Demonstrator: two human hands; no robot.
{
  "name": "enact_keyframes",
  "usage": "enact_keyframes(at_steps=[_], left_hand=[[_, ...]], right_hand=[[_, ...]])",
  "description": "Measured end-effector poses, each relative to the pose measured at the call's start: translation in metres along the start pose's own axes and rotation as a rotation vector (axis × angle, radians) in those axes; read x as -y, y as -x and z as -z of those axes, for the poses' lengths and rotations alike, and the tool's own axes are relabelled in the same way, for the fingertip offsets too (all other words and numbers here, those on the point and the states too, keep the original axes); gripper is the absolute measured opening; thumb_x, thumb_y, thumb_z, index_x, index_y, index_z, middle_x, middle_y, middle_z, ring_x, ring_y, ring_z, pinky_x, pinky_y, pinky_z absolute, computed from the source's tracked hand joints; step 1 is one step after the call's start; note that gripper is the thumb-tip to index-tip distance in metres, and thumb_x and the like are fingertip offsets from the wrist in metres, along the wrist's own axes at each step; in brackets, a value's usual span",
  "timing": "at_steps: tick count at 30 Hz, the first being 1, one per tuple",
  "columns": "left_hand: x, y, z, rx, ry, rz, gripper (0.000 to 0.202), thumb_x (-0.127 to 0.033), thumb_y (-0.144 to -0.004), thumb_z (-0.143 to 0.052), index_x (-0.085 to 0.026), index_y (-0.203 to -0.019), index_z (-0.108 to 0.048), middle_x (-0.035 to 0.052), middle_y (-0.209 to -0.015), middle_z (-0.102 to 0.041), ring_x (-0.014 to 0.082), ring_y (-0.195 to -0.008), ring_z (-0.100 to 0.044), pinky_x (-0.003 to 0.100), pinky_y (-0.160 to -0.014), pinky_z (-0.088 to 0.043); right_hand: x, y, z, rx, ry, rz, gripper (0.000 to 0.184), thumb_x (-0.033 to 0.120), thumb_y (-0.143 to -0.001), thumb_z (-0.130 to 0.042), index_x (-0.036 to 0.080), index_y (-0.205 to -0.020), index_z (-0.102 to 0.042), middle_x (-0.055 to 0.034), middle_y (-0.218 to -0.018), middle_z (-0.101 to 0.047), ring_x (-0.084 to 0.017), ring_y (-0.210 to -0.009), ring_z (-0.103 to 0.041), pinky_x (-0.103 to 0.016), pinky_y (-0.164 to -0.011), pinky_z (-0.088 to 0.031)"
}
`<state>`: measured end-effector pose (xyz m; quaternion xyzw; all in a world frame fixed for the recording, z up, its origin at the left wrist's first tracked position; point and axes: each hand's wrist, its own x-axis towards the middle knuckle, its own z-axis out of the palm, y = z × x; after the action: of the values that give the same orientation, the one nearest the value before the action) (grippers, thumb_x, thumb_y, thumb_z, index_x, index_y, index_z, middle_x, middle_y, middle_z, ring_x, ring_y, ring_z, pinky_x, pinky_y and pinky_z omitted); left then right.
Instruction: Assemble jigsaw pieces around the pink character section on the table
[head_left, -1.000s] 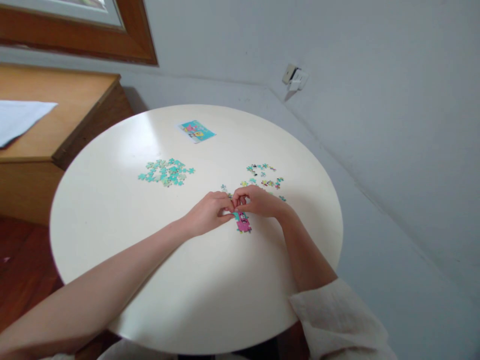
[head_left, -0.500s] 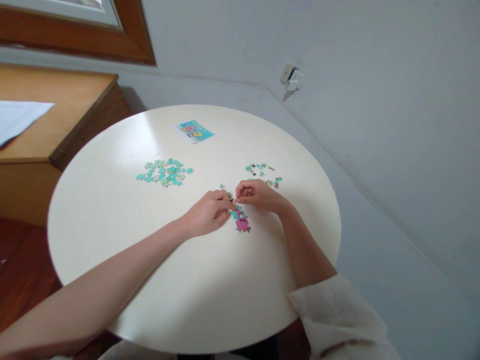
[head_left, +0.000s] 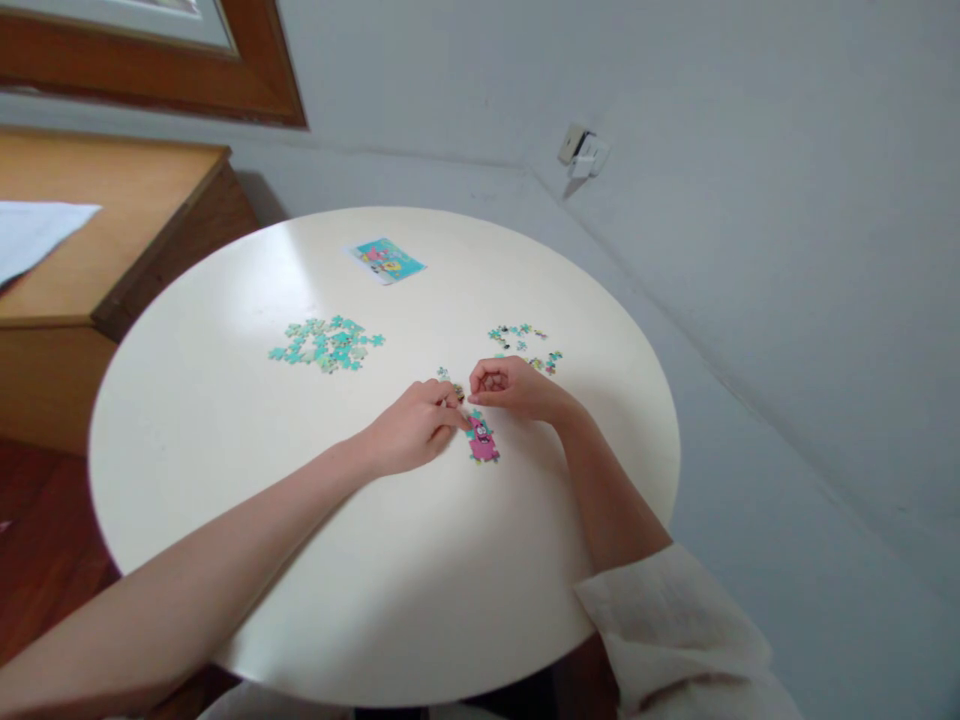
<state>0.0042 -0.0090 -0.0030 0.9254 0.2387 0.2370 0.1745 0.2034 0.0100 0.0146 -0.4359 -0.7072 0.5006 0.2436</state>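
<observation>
Looking from up on the person's head, forward and down over a round white table (head_left: 360,580). Close enough to see the bare left hand (head_left: 411,430) and bare right hand (head_left: 519,388) near the middle, yet far enough back to fit nearly the whole top and some plain pale wall (head_left: 787,250) behind.

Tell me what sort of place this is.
An indoor room, perhaps in a home, though I can't be sure: a round white table with jigsaw pieces on it, a wooden unit to its left, and a reddish wood floor.
</observation>
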Motion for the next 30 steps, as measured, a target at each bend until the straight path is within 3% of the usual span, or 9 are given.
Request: enact_keyframes(at_steps=[9, 20, 30], left_hand=[[-0.003, 0.001, 0.001, -0.014, 0.007, -0.011, 0.037, -0.005, -0.074, -0.041, -0.018, -0.091, -0.071, 0.0072, -0.09, -0.064, 0.0187, -0.086, -0.057, 0.034, -0.08, -0.042], [-0.018, 0.004, 0.012, 0.18, -0.077, -0.024, 0.035, -0.009, -0.079, -0.044, -0.025, -0.098, -0.068, 0.0033, -0.11, -0.064, 0.02, -0.098, -0.053, 0.036, -0.083, -0.033], [-0.027, 0.006, 0.019, 0.231, -0.102, -0.031, 0.038, -0.007, -0.077, -0.045, -0.026, -0.103, -0.065, 0.0047, -0.117, -0.062, 0.0223, -0.101, -0.051, 0.037, -0.084, -0.028]], right_hand=[[-0.001, -0.001, 0.001, 0.005, -0.028, -0.004, 0.02, 0.031, -0.065, -0.065, 0.016, -0.069, -0.053, 0.0056, -0.056, -0.047, -0.007, -0.054, -0.04, -0.023, -0.052, -0.029], [-0.007, -0.002, 0.002, -0.013, -0.038, 0.008, 0.022, 0.033, -0.064, -0.067, 0.016, -0.069, -0.053, 0.0062, -0.056, -0.046, -0.008, -0.054, -0.04, -0.023, -0.052, -0.029], [-0.009, -0.002, 0.001, -0.017, -0.067, 0.015, 0.022, 0.033, -0.064, -0.068, 0.016, -0.069, -0.054, 0.0051, -0.058, -0.05, -0.008, -0.055, -0.043, -0.023, -0.055, -0.033]])
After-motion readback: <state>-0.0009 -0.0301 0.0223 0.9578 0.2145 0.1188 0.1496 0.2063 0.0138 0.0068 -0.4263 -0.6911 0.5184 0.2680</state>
